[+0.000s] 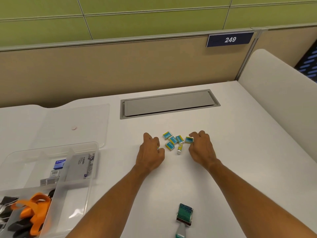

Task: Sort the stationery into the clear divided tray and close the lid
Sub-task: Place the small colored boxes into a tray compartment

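Note:
Several small blue-and-yellow erasers [173, 140] lie clustered on the white desk. My left hand [151, 152] rests just left of them, fingers curled around one eraser that barely shows. My right hand [202, 146] sits to their right, fingertips pinching another eraser [189, 140]. The clear divided tray [93, 169] stands at the lower left, holding grey and blue boxes [78, 167] in a rear compartment and orange-handled scissors [34, 212] in a front one. Its clear lid [96, 117] lies flat behind it.
A date stamp with a green body [184, 216] lies near the desk's front edge. A grey cable hatch [169, 104] is set into the desk behind the erasers. Beige partition panels rise at the back and right.

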{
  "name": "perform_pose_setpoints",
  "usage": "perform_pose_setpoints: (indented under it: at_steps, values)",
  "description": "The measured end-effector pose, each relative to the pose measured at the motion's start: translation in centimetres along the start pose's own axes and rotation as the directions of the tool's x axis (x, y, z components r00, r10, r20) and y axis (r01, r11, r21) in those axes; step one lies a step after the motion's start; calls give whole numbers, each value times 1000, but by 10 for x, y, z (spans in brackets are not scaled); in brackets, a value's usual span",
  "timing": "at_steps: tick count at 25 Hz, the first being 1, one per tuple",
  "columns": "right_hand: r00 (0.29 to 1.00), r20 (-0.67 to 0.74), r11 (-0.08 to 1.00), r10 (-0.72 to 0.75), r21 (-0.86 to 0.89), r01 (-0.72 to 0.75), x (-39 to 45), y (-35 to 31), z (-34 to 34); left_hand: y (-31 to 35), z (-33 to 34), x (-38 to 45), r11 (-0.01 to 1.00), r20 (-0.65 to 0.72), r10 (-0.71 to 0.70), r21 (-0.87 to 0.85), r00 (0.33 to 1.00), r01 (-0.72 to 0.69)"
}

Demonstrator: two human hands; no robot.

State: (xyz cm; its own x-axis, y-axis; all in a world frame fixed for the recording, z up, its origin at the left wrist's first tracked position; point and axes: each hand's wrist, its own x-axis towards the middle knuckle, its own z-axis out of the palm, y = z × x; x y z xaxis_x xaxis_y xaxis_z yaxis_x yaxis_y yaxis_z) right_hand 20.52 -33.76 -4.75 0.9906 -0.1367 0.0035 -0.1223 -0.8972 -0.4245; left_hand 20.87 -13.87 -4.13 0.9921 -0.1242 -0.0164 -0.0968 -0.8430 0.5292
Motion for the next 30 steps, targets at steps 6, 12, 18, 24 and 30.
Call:
perform_pose_setpoints:
  at_steps: [6,12,18,24,30]
  values:
    - [999,9,994,47,-103,-46,1,-1,4,15,5,2,991,17,122,-58,992,-121]
    - [989,-59,985,136,118,-128,-6,8,-9,33,25,2,965,232,247,31,941,-261]
    - [985,-115,987,131,106,-119,-9,9,-11,36,34,10,957,277,211,137,937,-256]
    - [981,-113,985,158,93,-147,-5,-2,-9,25,15,-3,956,39,31,-294,999,-19]
    - [991,-47,966,124,235,-109,1,-14,-10,6,2,2,818,18,-287,-515,958,255]
